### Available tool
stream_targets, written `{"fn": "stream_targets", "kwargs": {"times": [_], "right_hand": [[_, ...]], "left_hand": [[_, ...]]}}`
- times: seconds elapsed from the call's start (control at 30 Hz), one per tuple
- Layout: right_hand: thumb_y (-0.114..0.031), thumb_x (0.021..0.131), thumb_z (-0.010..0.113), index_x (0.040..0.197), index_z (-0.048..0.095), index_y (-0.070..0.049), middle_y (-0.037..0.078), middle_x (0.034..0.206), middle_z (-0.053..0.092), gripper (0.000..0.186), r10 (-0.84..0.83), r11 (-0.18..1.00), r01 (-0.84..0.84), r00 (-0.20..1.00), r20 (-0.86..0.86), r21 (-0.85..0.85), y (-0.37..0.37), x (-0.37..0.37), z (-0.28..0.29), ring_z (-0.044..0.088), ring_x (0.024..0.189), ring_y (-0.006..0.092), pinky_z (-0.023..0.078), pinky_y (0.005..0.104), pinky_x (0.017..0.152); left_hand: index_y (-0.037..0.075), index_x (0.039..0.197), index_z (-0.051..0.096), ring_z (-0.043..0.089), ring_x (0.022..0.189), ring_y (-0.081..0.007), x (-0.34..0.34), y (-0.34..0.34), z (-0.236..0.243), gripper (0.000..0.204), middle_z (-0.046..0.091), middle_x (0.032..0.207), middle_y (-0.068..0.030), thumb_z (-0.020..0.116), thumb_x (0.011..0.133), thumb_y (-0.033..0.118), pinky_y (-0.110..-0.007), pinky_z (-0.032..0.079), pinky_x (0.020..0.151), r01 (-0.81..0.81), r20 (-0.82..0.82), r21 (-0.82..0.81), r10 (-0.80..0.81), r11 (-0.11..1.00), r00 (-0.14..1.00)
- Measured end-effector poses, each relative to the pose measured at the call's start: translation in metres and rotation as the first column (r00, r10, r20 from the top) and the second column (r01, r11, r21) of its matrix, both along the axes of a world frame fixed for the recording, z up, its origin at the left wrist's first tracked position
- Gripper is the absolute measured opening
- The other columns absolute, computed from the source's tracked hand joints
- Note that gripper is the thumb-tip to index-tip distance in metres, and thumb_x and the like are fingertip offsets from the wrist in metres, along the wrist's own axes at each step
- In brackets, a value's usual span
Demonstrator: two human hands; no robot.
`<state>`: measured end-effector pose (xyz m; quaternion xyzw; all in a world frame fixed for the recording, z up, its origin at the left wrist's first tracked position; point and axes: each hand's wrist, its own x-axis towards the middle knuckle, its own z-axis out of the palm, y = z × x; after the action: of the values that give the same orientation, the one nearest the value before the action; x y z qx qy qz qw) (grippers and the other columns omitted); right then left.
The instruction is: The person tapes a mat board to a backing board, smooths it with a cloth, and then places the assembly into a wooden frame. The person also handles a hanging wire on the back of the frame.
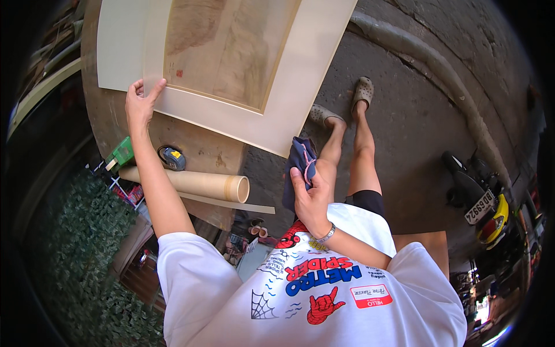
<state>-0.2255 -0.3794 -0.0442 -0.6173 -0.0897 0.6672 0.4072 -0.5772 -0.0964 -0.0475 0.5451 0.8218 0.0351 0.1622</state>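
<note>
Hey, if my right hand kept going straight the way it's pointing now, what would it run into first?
Past the dark blue cloth that your right hand holds, probably the near corner of the mounted picture, though depth is hard to judge here.

Cloth navy (bit of pink showing); mat white, gold-lined; picture brown; tube tan.

A flat picture is lying toward eleven o'clock, its pale border surrounding a brown, gold-edged centre with a small red mark at eight o'clock. Its five-o'clock corner is reaching beside a navy cloth, which is showing crumpled folds and pink trim.
</note>
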Motion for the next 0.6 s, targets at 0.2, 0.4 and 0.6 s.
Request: {"fn": "stream_targets", "kwargs": {"times": [0.2,0.4,0.6], "right_hand": [[-0.010,0.105,0.062,0.117,0.069,0.005,0.005,0.096,0.073,0.021,-0.164,0.986,0.164,0.984,-0.064,-0.011,0.006,-0.005,0.002,0.066,0.086,0.0080,0.053,0.0226,0.075],[-0.009,0.105,0.064,0.110,0.070,0.005,0.004,0.092,0.072,0.016,-0.202,0.979,0.202,0.979,-0.015,-0.009,0.013,-0.010,0.004,0.064,0.081,0.0070,0.053,0.0224,0.070],[-0.009,0.103,0.065,0.119,0.067,0.005,0.004,0.095,0.063,0.021,0.034,0.998,-0.041,0.985,0.170,0.039,-0.004,0.004,-0.008,0.054,0.080,0.0115,0.046,0.0244,0.072]], "left_hand": [[-0.005,0.127,0.063,0.072,0.101,-0.0237,0.000,-0.003,0.001,0.095,0.072,0.116,-0.0168,0.093,0.067,0.061,-0.037,0.057,0.091,0.014,-0.043,-0.005,-0.014,1.000,0.999],[-0.006,0.127,0.063,0.071,0.103,-0.0248,0.001,-0.002,-0.004,0.096,0.072,0.117,-0.0178,0.092,0.068,0.063,-0.038,0.057,0.092,0.033,-0.063,0.014,-0.032,0.999,0.998],[-0.006,0.138,0.057,0.058,0.129,-0.0350,0.013,-0.008,0.000,0.102,0.060,0.138,-0.0259,0.087,0.072,0.066,-0.046,0.046,0.110,0.058,-0.156,0.077,-0.045,0.995,0.987]]}}
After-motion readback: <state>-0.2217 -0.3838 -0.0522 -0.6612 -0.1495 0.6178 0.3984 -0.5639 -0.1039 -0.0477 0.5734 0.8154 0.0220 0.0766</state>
